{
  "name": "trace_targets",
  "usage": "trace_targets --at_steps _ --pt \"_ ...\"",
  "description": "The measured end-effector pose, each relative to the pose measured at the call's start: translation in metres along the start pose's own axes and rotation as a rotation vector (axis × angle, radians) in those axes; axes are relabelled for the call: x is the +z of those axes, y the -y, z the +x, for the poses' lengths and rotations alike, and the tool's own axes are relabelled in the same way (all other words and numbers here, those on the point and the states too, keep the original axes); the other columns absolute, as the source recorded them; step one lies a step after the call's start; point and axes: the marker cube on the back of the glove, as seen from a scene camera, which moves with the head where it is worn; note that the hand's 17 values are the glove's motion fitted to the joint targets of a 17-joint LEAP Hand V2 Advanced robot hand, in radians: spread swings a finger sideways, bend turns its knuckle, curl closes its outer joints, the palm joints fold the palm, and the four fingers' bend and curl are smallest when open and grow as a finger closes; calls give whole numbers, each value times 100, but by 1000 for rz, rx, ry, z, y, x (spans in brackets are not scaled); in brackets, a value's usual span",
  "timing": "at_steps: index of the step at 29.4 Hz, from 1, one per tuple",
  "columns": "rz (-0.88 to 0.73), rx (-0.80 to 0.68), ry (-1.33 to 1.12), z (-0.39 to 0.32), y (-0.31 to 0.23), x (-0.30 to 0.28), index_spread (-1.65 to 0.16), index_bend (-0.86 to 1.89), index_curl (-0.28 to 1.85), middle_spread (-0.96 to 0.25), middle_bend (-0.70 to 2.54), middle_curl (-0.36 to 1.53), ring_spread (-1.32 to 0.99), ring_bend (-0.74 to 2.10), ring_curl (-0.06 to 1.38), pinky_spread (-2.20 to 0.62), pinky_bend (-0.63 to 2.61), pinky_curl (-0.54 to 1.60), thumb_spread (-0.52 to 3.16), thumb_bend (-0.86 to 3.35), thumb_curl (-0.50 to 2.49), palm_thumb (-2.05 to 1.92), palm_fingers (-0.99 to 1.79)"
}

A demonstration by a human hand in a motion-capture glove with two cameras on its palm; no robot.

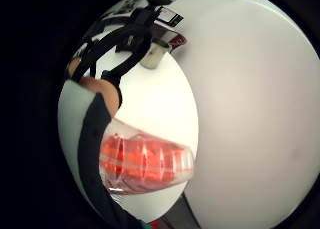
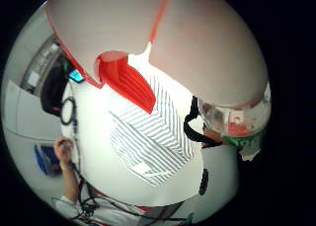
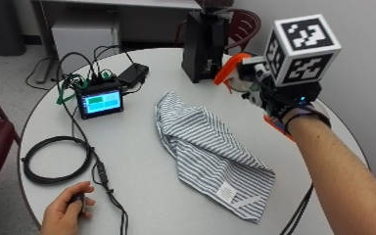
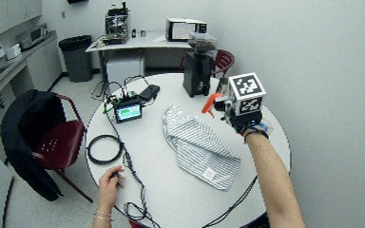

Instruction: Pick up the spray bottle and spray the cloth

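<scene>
spray bottle (image 3: pixel 230 68) in r fingers (image 3: pixel 253 90)

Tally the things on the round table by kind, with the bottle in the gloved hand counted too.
Spray bottle: 1
Striped cloth: 1
Small screen unit: 1
Coiled black cable: 1
Tall black machine: 1
Black power brick: 1
Total: 6

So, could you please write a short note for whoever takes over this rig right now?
Right hand: gloved, raised above the table's far right part, holding the spray bottle, orange nozzle towards the cloth.
Bare left hand: rests at the table's near edge, on a cable.
Striped cloth: crumpled, mid-table, beside the bottle.
Done: bottle picked up.
Left: spray the cloth; no spray is visible.
</scene>
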Motion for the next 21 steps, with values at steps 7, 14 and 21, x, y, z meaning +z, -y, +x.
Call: trace_targets --at_steps 7,14,21 --pt "61 40 268 0 4 -21 -24 13 38 -15 45 52 -15 60 46 -13 34 41 65 -3 61 99 117" --pt "109 70 739 -12 -4 -12 -23 13 38 -15 45 52 -15 60 46 -13 34 41 65 -3 61 99 117" --pt "101 24 1077 -55 -11 0 -24 13 39 -14 45 52 -15 59 46 -13 34 41 65 -3 61 99 117"
